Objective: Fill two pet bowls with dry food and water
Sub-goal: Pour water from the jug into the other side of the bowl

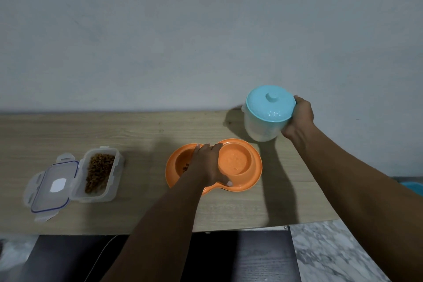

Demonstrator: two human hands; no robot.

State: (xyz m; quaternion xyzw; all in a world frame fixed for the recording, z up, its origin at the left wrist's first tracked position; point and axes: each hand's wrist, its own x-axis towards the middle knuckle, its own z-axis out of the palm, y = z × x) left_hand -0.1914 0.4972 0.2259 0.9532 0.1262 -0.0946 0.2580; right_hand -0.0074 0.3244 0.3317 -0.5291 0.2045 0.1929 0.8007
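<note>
The wooden table [137, 130] carries an orange double bowl [254, 162], kibble container [100, 174] (open) and lid [51, 186].

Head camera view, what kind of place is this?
Probably a room in a home: a wooden table against a plain wall, marble-look floor, and pet things on it, an orange double bowl and a kibble box.

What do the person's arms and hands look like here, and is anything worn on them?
Both arms are bare along all that shows: no sleeves, gloves, watch, bracelets or rings visible. The left hand shows a light-coloured thumbnail near the frame's centre. The right hand shows no markings. Both forearms run in from the bottom edge.
</note>
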